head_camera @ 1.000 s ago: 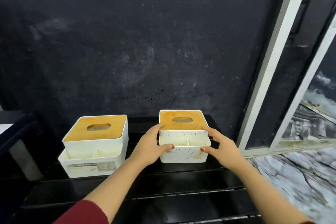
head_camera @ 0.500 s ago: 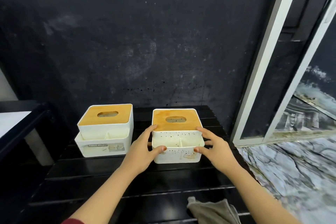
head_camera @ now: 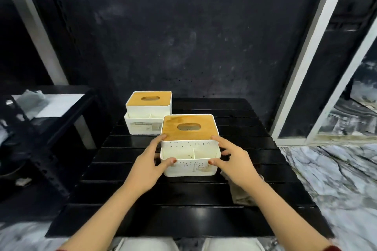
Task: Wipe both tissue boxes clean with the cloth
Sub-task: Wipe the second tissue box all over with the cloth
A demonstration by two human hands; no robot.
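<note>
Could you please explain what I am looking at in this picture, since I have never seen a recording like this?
No machine here: a person wears a wide-angle camera on the head, looking forward and down, so you see their own two bare arms. The left hand and right hand each have a grip on a side of the nearer white plastic tissue box with a wooden lid, whose front is speckled with dark spots. A second white tissue box with a wooden lid stands behind it to the left. Both are on a black slatted table. A crumpled grey-brown cloth lies on the table, partly hidden under the right forearm; nobody holds it yet. Behind is a dark wall.
</note>
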